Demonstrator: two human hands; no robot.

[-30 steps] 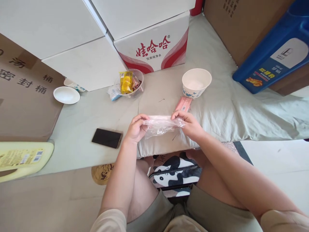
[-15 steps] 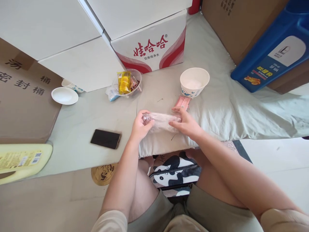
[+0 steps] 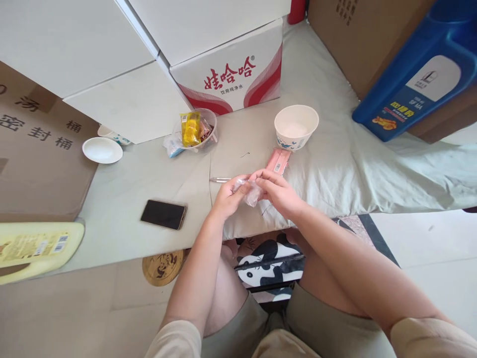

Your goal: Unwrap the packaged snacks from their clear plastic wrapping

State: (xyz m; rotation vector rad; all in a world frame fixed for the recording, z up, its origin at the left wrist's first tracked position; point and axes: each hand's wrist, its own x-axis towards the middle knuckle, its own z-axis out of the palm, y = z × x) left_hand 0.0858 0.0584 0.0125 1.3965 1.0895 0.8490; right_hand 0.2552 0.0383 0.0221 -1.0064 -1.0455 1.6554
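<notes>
Between my hands, close to the front edge of the cloth, is a crumpled piece of clear plastic film. My left hand is closed on its left side, and my right hand pinches its right side. Just behind my right hand lies a pink packet with a barcode label. A white paper bowl with blue print stands right behind that packet. A thin, pen-like silver object sticks out beyond my left fingers; its other end is hidden.
A black phone lies at left. Behind it are a clear tub of wrapped snacks and a white lid or dish. White cartons stand at the back, a blue jug at right, a yellow bottle at left.
My hands have come together, and the plastic film stretched between them is now bunched into a small wad. The silver object has come into view. The camera view has shifted slightly.
</notes>
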